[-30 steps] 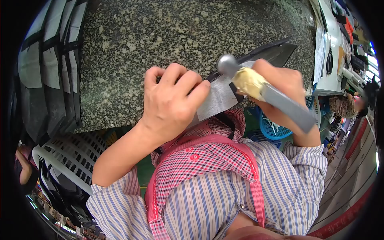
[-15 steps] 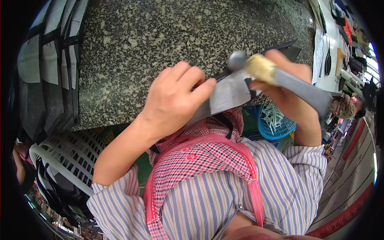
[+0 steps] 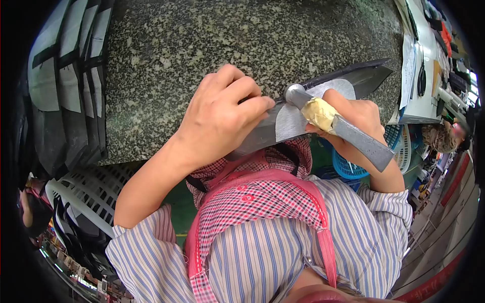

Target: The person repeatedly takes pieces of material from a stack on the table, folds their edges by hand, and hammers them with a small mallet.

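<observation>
My right hand (image 3: pixel 357 117) is closed around a hammer (image 3: pixel 361 142) that has yellow wrapping at its middle. The hammer's round face rests on or just over the far edge of a black leather-like piece (image 3: pixel 371 83). A pale grey-white patch (image 3: pixel 290 124) covers the middle of that piece, which lies at the front edge of the speckled stone slab (image 3: pixel 202 35). My left hand (image 3: pixel 220 111) pinches the piece's edge just left of the hammer face; its fingertips are partly hidden.
Several similar black pieces with pale patches (image 3: pixel 69 88) hang over the slab's left side. Below them stands a white plastic basket (image 3: pixel 76 194) holding dark pieces. A blue basket (image 3: pixel 348 166) sits under the right side. Papers (image 3: pixel 408 70) lie on a white surface at right.
The hammer has come down and left onto the piece's edge, from a blurred swing. More of the black piece and its patch now shows at right. My left hand stays nearly in place.
</observation>
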Tool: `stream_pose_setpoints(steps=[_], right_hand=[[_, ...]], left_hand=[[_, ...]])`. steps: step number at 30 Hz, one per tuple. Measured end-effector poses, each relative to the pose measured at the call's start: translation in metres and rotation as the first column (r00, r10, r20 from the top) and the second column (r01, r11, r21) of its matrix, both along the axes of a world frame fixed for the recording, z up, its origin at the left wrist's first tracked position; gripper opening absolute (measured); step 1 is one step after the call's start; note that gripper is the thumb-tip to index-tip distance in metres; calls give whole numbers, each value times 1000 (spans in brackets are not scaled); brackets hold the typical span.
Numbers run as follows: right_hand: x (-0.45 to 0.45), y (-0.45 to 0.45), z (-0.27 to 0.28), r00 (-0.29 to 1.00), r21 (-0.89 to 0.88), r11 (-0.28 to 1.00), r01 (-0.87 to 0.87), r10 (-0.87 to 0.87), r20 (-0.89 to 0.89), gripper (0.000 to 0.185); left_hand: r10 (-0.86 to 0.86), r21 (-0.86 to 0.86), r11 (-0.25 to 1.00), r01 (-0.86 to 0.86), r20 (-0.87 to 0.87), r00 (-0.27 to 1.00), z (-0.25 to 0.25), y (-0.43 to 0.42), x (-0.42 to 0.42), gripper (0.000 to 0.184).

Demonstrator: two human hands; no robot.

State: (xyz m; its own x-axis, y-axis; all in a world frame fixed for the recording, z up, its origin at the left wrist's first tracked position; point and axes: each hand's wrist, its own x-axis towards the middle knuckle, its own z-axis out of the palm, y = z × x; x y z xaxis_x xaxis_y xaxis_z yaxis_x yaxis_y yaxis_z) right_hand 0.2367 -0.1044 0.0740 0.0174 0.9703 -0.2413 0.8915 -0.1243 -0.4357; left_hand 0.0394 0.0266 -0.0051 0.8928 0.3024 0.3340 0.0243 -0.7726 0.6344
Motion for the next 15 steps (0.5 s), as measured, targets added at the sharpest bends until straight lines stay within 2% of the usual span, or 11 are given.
stream_pose_setpoints(steps=[2, 5, 7, 9, 10, 14, 15], right_hand=[[1, -1, -1, 1000, 47, 999, -2, 3, -22, 33], [4, 2, 11, 996, 113, 994, 2, -12, 90, 32], [-3, 3, 24, 999, 271, 962, 26, -38, 39, 34], [-5, 1, 8, 993, 203, 976, -81, 95, -63, 37], [-12, 4, -1, 980, -39, 990, -139, 143, 135, 37], [-8, 10, -1, 994, -18, 994, -105, 106, 22, 29], [-6, 12, 1, 992, 20, 995, -100, 98, 75, 28]], left_hand=[[-36, 113, 993, 35, 11, 999, -1, -1, -2, 24], [-67, 333, 941, 67, -11, 998, 8, -4, -2, 22], [-86, 391, 917, 82, -6, 996, 8, -8, -3, 21], [-98, 410, 907, 94, -13, 995, 7, -7, -4, 21], [-97, 376, 922, 89, 2, 995, 7, -4, -4, 20], [-17, 7, 1000, 17, -69, 997, 3, 18, -15, 7], [-37, 97, 994, 43, -59, 998, 5, 18, -14, 11]])
